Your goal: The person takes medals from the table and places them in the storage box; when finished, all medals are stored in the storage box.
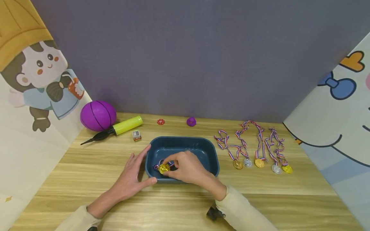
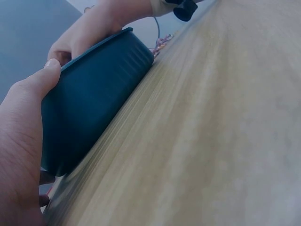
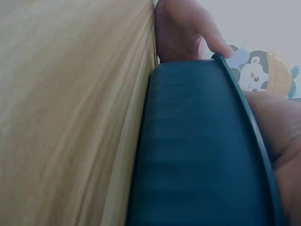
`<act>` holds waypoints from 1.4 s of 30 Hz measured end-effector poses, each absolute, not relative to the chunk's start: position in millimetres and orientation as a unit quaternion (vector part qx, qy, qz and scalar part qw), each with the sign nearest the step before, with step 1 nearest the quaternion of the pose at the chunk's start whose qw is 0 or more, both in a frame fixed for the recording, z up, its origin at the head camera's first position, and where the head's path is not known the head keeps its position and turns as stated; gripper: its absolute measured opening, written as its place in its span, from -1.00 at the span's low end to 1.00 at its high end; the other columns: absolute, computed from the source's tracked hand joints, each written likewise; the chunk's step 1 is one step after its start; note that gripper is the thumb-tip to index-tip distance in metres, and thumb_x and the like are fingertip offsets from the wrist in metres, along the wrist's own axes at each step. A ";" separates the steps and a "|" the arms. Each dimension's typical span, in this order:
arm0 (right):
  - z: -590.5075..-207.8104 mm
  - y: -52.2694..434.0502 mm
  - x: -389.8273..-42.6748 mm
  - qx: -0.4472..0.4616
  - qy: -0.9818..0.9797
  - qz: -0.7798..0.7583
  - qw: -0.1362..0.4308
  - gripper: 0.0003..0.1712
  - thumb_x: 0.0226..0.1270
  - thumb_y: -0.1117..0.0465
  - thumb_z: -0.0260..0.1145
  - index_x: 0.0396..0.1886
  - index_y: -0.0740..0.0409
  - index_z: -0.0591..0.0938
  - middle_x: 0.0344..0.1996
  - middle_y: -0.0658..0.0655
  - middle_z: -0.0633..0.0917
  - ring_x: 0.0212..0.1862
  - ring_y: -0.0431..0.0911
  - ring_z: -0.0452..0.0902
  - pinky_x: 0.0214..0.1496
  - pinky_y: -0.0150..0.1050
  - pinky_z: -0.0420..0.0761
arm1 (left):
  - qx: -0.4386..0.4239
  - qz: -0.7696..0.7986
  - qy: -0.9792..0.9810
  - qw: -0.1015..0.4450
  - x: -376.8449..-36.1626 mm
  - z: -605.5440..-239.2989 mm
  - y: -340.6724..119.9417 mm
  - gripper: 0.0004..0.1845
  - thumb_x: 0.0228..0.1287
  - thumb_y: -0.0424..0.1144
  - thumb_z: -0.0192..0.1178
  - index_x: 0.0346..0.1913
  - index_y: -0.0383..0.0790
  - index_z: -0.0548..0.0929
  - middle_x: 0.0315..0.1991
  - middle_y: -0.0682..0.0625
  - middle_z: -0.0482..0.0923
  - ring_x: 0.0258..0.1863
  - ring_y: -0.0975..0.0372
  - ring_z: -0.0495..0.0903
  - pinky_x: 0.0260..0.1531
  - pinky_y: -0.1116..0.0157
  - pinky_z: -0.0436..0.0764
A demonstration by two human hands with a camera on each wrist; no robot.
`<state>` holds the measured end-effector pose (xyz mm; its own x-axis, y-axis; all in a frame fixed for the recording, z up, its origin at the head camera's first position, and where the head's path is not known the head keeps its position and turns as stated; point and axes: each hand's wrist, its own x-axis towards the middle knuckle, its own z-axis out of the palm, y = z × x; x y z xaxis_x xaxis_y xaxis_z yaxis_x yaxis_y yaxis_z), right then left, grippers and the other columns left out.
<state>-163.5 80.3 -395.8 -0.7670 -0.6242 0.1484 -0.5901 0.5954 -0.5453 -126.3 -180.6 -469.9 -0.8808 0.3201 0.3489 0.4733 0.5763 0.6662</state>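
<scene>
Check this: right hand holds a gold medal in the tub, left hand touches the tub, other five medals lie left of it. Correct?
Wrong on one point: the other five medals lie right of the tub, as the head view shows. The rest stands: the right hand holds a gold medal in it, and the left hand touches it.

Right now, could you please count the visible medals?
6: a round gold medal inside the dark-blue plastic tub; on the wooden table to its right, a bronze-toned medal, silver medal, orange-gold medal, second silver medal and yellow medal. The tub may hide more.
</scene>
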 end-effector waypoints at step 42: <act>-391.4 85.4 -166.2 -0.334 0.892 -0.302 0.029 -0.67 0.36 0.16 0.69 0.08 0.08 0.91 -0.81 -0.20 0.28 -0.73 -0.32 0.11 -0.64 -0.44 0.05 | -0.225 -0.394 -0.885 0.102 -126.2 -470.3 -180.4 0.19 0.40 0.53 0.27 0.85 0.10 -0.03 0.60 -0.33 0.43 0.58 -0.34 0.38 0.63 -0.51 -0.12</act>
<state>-166.2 85.4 -391.4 -0.7750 -0.6139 0.1501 -0.5788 0.5942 -0.5584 -126.2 -180.4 -470.3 -0.8776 0.3185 0.3582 0.4793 0.5884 0.6512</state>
